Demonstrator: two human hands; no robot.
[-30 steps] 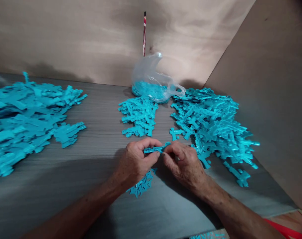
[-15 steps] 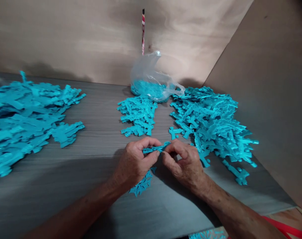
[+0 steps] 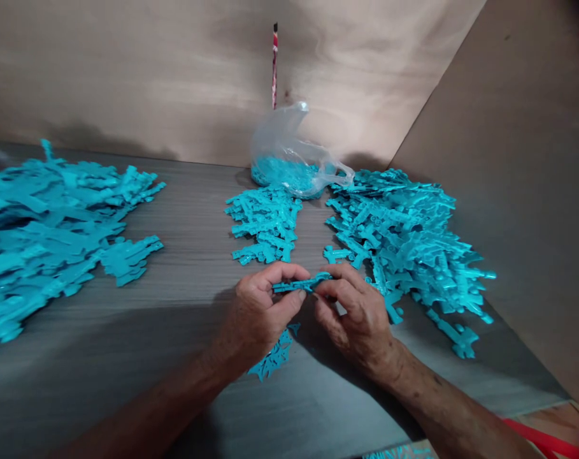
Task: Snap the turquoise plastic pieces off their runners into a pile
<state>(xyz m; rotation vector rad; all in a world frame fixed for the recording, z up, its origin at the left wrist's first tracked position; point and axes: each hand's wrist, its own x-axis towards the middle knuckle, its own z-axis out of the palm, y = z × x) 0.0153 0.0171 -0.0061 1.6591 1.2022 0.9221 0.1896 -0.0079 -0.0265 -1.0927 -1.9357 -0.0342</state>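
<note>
My left hand point(image 3: 265, 306) pinches a small turquoise plastic piece point(image 3: 293, 285) between thumb and forefinger, above the middle of the table. The fingers of my right hand point(image 3: 353, 309) close on the right end of that piece; its thumb sits lower, a little away from it. Part of the piece is hidden by the fingertips. Below my left hand lies a small heap of spiky turquoise bits point(image 3: 272, 360), partly covered by the hand. Just beyond my hands, a small pile of flat turquoise pieces point(image 3: 265, 223) rests on the table.
A large pile of turquoise pieces point(image 3: 45, 236) covers the left side, and another pile point(image 3: 404, 236) stands at the right. At the back, a clear plastic bag point(image 3: 289, 143) holds turquoise parts. Behind it a patterned stick point(image 3: 274, 67) stands upright before the wooden wall point(image 3: 150, 70).
My right thumb has drawn back from the piece, and the right fingers have shifted along its right end. My left hand keeps its hold almost unmoved.
</note>
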